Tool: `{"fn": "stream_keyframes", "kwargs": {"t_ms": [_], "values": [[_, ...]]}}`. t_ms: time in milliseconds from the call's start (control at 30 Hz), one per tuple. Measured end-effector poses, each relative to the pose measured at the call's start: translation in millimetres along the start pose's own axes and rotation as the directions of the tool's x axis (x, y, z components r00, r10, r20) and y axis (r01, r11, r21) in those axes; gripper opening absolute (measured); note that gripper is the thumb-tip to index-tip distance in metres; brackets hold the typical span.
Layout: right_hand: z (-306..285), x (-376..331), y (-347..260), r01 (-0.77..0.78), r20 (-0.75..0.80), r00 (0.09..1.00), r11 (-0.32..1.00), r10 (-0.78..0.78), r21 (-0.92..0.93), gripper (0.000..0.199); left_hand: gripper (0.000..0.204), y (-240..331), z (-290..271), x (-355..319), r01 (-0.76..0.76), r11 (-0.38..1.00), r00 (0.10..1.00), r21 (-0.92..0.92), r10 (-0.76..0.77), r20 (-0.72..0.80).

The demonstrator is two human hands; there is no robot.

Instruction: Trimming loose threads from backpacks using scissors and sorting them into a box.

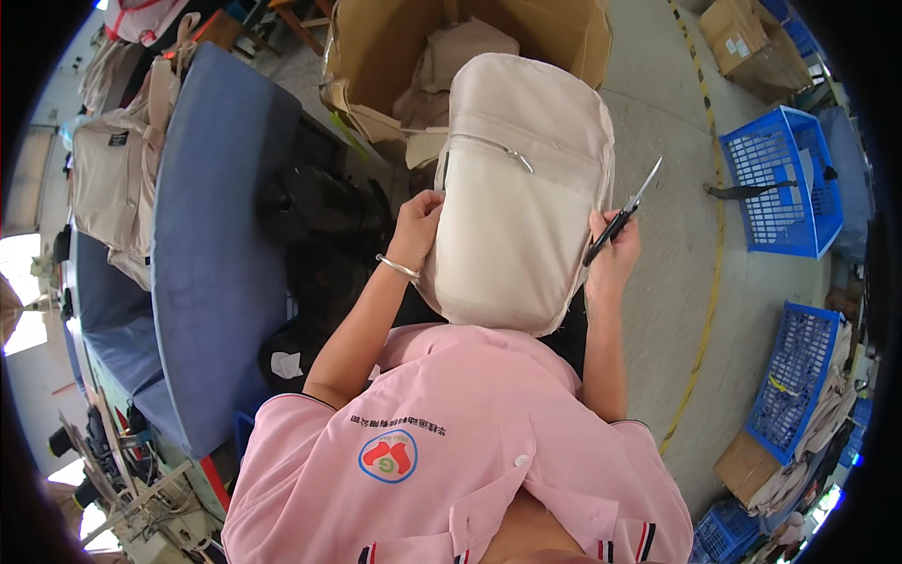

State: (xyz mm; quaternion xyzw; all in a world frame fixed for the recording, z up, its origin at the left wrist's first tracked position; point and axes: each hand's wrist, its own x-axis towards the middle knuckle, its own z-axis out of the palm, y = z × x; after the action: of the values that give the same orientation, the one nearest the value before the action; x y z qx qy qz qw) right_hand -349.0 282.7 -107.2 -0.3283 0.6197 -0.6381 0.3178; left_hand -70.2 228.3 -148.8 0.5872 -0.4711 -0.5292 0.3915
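Observation:
A beige fabric bag (517, 235), rounded at the top, stands upright across my lap. Across its upper front runs a zipper (493, 148) with a metal pull hanging from it. My left hand (416, 230) is closed on the bag's left edge, its fingertips partly hidden behind the cloth. At the opposite edge, my right hand (615, 256) grips a pair of scissors (625, 216) with black handles, the blades pointing up and away to the right. The thumb of that hand also rests by the bag's seam.
Just beyond the bag is a large open cardboard box (564, 38) with beige pieces (460, 56) inside. A blue-grey padded panel (221, 254) stands at my left, a beige backpack (113, 179) behind it. Blue plastic crates (785, 183) and a carton (756, 47) line the right side.

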Motion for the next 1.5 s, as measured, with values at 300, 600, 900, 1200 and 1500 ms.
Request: {"fn": "stream_keyframes", "kwargs": {"t_ms": [300,600,900,1200,1500], "values": [[-22.3,-40.5,-24.2,-0.107,-0.066,0.991,0.983,0.118,0.147,0.017,0.008,185.1,-26.7,-1.1,-0.659,0.670,0.682,0.343,0.724,-0.103],[-79.7,-5.6,-102.4,0.286,-0.286,0.919,0.958,-0.272,0.007,0.014,0.004,313.4,-26.5,-48.3,-0.861,-0.083,0.251,0.502,0.789,0.561],[-11.0,-15.6,-85.5,0.020,0.312,0.950,0.991,0.023,-0.134,0.026,0.002,245.6,49.3,31.2,-0.973,0.164,0.217,0.162,0.424,0.879],[-16.7,-1.2,-56.5,-0.056,0.264,0.957,0.967,0.123,-0.247,0.037,0.006,215.1,67.1,87.8,-0.949,0.231,0.280,0.214,0.306,0.910],[-60.6,-4.8,-77.2,0.427,0.531,0.847,0.562,0.026,-0.708,0.069,0.007,229.6,61.0,73.3,-0.954,0.191,0.295,0.232,0.443,0.847]]}}
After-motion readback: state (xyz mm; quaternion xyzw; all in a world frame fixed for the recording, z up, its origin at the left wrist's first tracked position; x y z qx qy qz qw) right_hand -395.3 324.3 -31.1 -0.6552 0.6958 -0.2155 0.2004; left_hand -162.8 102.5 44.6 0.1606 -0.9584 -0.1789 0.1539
